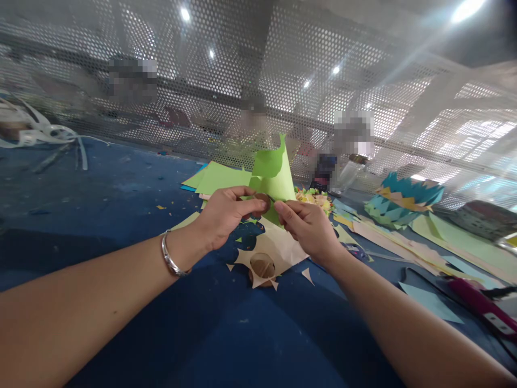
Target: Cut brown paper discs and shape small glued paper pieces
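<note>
Now the left hand [226,214] pinches a brown disc [263,200].

Head camera looks forward and down over table [242,339].

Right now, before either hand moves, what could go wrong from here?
The left hand seems to hold the brown disc only by its fingertips, so it could slip. The green sheet curls upward by both hands and might crease if pressed. Loose scraps lie near the cream sheet below, and a low sweep could scatter them. What the right hand pinches is unclear.
</note>
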{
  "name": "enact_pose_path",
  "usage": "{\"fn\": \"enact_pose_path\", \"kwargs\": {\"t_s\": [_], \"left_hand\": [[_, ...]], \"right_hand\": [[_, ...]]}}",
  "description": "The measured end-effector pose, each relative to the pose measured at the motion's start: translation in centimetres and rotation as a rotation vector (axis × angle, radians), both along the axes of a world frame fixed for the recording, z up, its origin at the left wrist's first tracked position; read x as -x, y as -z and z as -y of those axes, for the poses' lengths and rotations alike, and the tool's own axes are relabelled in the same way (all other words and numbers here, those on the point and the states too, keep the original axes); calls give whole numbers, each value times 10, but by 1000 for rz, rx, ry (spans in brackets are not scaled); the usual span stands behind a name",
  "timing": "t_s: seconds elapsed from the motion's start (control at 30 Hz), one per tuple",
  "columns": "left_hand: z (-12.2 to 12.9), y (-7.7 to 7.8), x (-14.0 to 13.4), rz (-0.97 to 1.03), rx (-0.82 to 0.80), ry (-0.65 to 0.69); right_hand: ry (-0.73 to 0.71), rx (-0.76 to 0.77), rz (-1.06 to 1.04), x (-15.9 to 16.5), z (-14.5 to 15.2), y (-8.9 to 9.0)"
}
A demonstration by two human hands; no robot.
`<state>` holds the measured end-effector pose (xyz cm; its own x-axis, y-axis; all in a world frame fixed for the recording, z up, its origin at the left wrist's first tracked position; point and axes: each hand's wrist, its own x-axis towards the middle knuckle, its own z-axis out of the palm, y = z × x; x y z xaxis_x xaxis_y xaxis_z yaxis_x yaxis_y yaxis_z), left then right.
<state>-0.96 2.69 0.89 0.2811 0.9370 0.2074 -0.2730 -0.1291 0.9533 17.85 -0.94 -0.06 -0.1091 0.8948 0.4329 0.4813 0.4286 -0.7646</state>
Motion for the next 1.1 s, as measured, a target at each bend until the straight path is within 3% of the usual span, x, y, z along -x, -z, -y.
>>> {"fn": "enact_pose_path", "kwargs": {"t_s": [0.23,1.1], "left_hand": [[6,-7,2,-34,52,40],[-2,1,3,-56,-74,163]], "right_hand": [[6,-1,23,1,-1,0],[37,-56,87,-5,0,-5]]}}
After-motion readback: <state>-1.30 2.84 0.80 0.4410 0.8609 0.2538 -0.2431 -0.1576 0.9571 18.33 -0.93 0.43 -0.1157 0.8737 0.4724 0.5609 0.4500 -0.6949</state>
